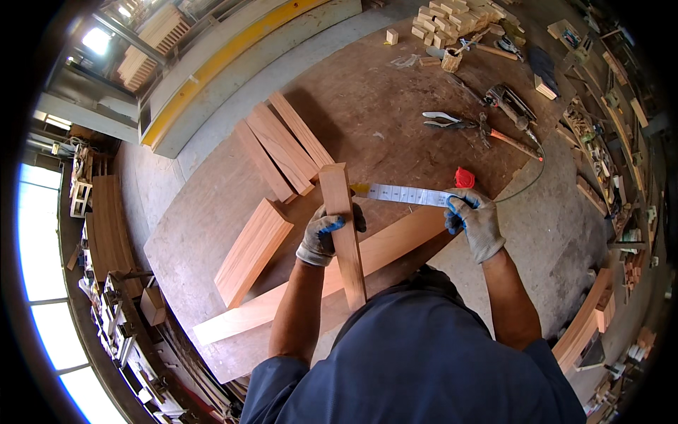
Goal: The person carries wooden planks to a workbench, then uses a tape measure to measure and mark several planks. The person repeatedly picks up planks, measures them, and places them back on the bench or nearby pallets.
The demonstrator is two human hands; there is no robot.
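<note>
My left hand (325,237), in a grey glove with blue patches, is closed around a thick wooden block (342,226) held tilted, one end toward the far side. My right hand (472,217), gloved alike, pinches the right end of a flat whitish strip (406,193) with evenly spaced printed marks. The strip's yellow left end reaches the block; whether it touches is unclear. Just beyond my right fingers sits a small red object (464,178), its kind unclear. Below lies a long board (388,249), and left of my left hand rests a shorter thick wooden piece (253,251).
Several wooden pieces (282,141) lie on the brown worktable (191,212). Pliers (446,120), a hammer (512,143) and a corded power tool (510,106) lie at the far right. A pile of small blocks (452,21) is behind them; a yellow-striped beam (233,53) runs past the far left.
</note>
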